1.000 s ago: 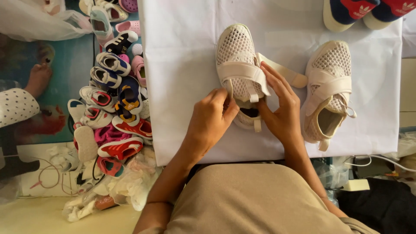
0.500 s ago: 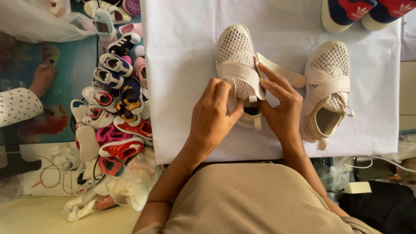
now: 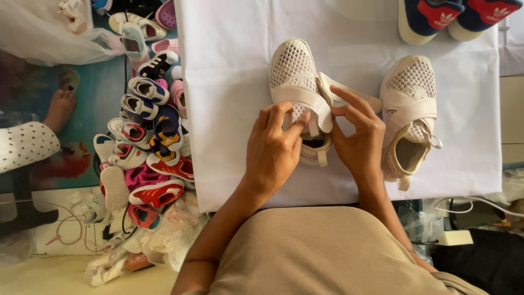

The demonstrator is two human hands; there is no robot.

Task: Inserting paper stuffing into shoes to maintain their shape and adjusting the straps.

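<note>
The cream mesh shoe [image 3: 297,87] is laid mid-counter [image 3: 229,136], well apart from every edge. Its strap is pinched by the left hand [image 3: 275,150] and right hand [image 3: 357,139]; its pair [image 3: 409,114] is seen at 3 o'clock.

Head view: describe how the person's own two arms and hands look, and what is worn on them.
Both arms are bare as far up as the picture shows, with no sleeve in view. The left hand and the right hand wear no gloves; no rings, watch or bracelet show. Nails are short and unpainted. A beige garment covers the torso below.
</note>
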